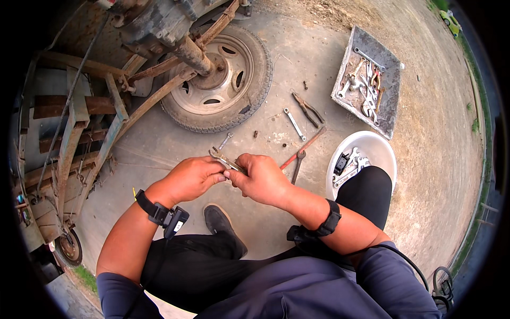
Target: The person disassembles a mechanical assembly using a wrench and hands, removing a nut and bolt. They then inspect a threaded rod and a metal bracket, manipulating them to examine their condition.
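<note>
My left hand (pixel 194 181) and my right hand (pixel 257 178) meet in front of me, both closed on a metal wrench (pixel 223 158) held at an angle. Just beyond them another small wrench (pixel 227 139) lies on the concrete. To the right are a double-ended wrench (pixel 295 124), pliers (pixel 308 109) with dark handles, a long reddish bar (pixel 303 149), a dark open-end wrench (pixel 297 170) and a few small bolts (pixel 256 134). Part of the held wrench is hidden by my fingers.
A large wheel (pixel 228 101) lies under a rusty axle and vehicle frame (pixel 79 117) at the left. A grey tray (pixel 393 90) of tools stands at the upper right. A white bucket (pixel 390 154) with wrenches sits by my right knee. A small wheel (pixel 74 250) is at the lower left.
</note>
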Motion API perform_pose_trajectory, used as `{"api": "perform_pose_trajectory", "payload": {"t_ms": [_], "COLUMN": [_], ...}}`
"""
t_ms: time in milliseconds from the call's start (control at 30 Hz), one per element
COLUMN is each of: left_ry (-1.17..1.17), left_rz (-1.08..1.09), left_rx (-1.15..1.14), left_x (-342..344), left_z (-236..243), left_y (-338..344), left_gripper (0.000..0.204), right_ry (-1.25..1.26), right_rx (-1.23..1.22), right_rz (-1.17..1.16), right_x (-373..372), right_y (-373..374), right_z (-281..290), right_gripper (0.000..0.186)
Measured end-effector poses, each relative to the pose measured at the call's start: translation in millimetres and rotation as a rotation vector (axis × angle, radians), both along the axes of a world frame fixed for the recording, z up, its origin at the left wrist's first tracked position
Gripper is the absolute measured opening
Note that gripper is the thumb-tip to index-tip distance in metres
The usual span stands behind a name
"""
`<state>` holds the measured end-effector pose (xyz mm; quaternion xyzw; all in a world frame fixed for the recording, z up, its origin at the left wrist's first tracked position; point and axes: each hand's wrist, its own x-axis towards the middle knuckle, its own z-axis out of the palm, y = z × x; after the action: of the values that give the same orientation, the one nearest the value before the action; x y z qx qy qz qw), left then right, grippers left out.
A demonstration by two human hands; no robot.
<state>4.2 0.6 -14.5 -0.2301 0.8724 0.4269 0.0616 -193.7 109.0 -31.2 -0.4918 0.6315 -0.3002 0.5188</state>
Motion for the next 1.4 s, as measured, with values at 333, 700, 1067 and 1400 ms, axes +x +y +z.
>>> {"api": "perform_pose_trajectory", "payload": {"t_ms": [333, 700, 1067, 1400], "left_ry": [-0.07, -0.039, -0.013, -0.142], "left_rz": [0.009, 0.007, 0.005, 0.017], "left_rx": [-0.035, 0.001, -0.002, 0.007], "left_x": [1.2, -3.6, -3.5, -2.7], "left_z": [0.3, 8.3, 2.7, 1.9], "left_y": [-0.1, -1.2, -0.8, -0.5], "left_gripper": [0.022, 0.014, 0.014, 0.018], "right_ry": [0.144, -0.454, -0.299, 0.098], "right_rx": [-0.264, 0.295, 0.237, -0.266], "right_rz": [-0.001, -0.185, -0.109, 0.0], "right_x": [3.4, 0.3, -1.6, 1.0], "right_y": [3.1, -1.5, -4.6, 2.1], "right_z": [5.1, 4.3, 7.5, -3.2], "right_gripper": [0.025, 0.021, 0.021, 0.019]}}
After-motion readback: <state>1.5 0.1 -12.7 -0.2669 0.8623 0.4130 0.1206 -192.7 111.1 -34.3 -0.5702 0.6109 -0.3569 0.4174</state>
